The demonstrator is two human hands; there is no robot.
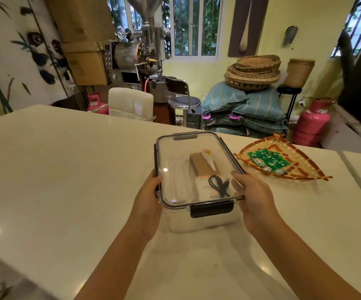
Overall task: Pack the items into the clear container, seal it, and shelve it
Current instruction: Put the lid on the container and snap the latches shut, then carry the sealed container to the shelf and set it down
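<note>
1. The white counter (67,169) carried the whole job, and the clear container (197,169) stood on it near the front edge, between the person's two hands.
2. The lid (175,152) lay flat on the container, with the black front latch (211,208) looking folded down. The side latches could not be read clearly, so the step in hand was probably finishing the seal or lifting the box to shelve it.
3. To do that well, each side would want pressing until it sat flush, then an even, level lift so the contents stayed put.
4. The left hand (148,198) wrapped the left wall, fingers curled around the rim. The right hand (255,195) gripped the right front corner, thumb on top of the lid.
5. Inside lay a brown card (199,164), a white tube (209,159) and a black cable (218,185), all under the lid and just ahead of the right thumb.
</note>
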